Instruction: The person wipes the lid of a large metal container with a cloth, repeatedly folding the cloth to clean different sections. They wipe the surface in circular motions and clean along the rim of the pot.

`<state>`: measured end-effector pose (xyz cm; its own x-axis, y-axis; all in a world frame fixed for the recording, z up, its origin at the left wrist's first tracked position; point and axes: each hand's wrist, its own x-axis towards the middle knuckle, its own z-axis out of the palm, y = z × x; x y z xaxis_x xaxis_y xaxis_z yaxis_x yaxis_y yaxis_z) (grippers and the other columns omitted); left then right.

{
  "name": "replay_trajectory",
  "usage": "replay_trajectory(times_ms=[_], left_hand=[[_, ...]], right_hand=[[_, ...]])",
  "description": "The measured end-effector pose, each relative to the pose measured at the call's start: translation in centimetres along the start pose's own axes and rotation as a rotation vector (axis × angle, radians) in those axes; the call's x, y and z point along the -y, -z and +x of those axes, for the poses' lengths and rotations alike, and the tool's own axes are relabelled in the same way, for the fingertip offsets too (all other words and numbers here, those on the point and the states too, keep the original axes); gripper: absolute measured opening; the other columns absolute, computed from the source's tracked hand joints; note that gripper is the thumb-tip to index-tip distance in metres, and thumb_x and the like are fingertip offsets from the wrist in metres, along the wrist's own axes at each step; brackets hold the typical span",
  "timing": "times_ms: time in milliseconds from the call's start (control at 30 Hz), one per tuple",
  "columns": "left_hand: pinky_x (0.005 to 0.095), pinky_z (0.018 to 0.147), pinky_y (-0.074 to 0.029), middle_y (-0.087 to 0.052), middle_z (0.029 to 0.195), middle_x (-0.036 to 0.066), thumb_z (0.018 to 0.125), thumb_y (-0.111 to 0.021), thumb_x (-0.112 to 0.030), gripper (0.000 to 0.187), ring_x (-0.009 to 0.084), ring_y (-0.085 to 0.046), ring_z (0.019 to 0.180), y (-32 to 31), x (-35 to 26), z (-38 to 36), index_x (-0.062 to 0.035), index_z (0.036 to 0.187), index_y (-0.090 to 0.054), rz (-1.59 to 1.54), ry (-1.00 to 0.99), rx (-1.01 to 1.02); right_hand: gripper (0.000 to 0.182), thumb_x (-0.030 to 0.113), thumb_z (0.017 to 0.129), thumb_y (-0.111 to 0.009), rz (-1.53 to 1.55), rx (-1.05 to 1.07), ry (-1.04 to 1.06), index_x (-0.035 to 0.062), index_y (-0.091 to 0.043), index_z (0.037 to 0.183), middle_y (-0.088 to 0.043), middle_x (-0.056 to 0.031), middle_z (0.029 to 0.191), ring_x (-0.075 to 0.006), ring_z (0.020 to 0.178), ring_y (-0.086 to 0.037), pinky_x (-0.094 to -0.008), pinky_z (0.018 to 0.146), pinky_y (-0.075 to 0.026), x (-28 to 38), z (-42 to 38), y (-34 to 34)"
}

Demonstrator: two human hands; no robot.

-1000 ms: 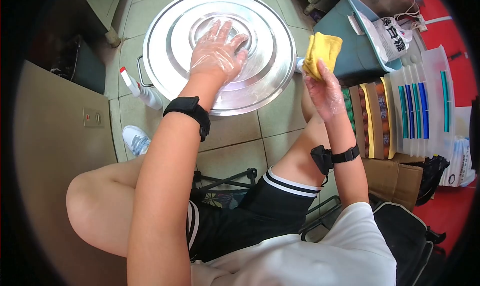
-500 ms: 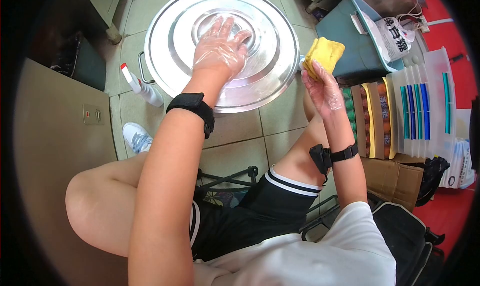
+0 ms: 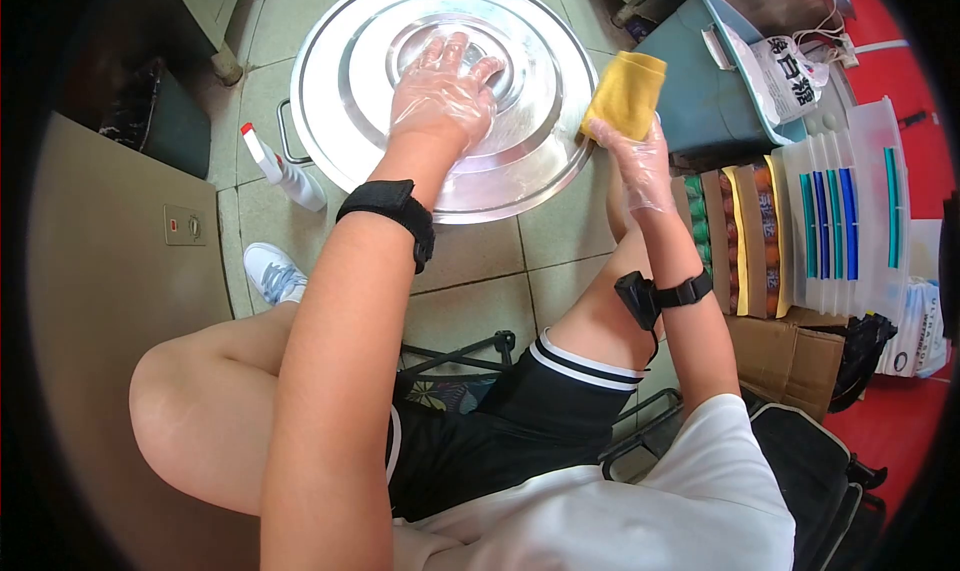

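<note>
My left hand (image 3: 442,96), in a clear plastic glove, lies over the middle of a large round metal lid (image 3: 540,156) with its fingers spread. The lid covers a big pot whose side handle (image 3: 286,136) sticks out at the left. To the right of the rim, my gloved right hand (image 3: 640,161) grips a folded yellow cloth (image 3: 630,91) by its lower edge. The cloth overlaps the lid's right edge in this view. A white spray bottle (image 3: 290,179) with a red nozzle tip stands left of the pot.
A blue-grey bin (image 3: 690,81) with a white printed bag (image 3: 790,76) stands at upper right. Below it are stacked egg-like cartons (image 3: 745,231), clear plastic boxes (image 3: 840,211) and a cardboard box (image 3: 790,366). A metal cabinet (image 3: 130,301) flanks the left, over a tiled floor (image 3: 470,311).
My right hand has turned and shifted slightly, swinging the yellow cloth left and up toward the lid's rim, where it hangs flatter. My left hand stays nearly in place.
</note>
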<state>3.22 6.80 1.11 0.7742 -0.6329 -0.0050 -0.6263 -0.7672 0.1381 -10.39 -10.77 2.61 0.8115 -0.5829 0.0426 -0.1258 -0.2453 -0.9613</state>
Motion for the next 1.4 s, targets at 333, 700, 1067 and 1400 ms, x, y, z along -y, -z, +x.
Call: replay_trajectory(times_ms=[333,700,1067,1400], left_hand=[[0.0385,0.111,-0.026,-0.033,0.145,0.016,0.094,-0.038,-0.028,0.036,0.029,-0.031,0.134,-1.0,0.1,0.6,-0.0287,0.128,-0.05,-0.144,0.032,-0.134],[0.0379,0.111,-0.024,-0.036,0.144,0.011,0.096,-0.033,-0.026,0.038,0.0262,-0.027,0.138,-0.7,-0.3,0.3,-0.0328,0.128,-0.052,-0.18,0.075,-0.042],[0.0386,0.111,-0.027,-0.037,0.142,0.013,0.094,-0.04,-0.029,0.035,0.0281,-0.031,0.133,-0.6,-0.1,0.8,-0.0293,0.127,-0.052,-0.168,0.069,-0.105],[0.0375,0.108,-0.027,-0.04,0.138,0.011,0.094,-0.035,-0.023,0.035,0.026,-0.031,0.134,-0.8,-0.4,0.8,-0.0276,0.123,-0.054,-0.147,0.077,-0.15]], right_hand=[[0.046,0.024,0.077,-0.069,-1.008,0.165,0.41,-0.002,-0.048,0.109,-0.062,-0.027,0.087,-0.0431,0.084,-0.06,-0.0442,0.072,-0.049,1.4,3.5,0.7],[0.052,0.029,0.078,-0.068,-0.967,0.157,0.209,0.0027,-0.044,0.116,-0.063,-0.0263,0.092,-0.043,0.09,-0.06,-0.0448,0.077,-0.047,0.4,7.6,1.2],[0.033,0.015,0.084,-0.07,0.003,-0.032,-0.04,0.0075,-0.052,0.11,-0.061,-0.0013,0.098,-0.014,0.09,-0.06,-0.0283,0.078,-0.049,0.8,4.4,1.1],[0.044,0.006,0.078,-0.074,0.009,-0.057,0.145,0.0046,-0.053,0.116,-0.061,-0.006,0.109,-0.0181,0.099,-0.061,-0.0312,0.088,-0.05,1.2,4.2,0.8]])
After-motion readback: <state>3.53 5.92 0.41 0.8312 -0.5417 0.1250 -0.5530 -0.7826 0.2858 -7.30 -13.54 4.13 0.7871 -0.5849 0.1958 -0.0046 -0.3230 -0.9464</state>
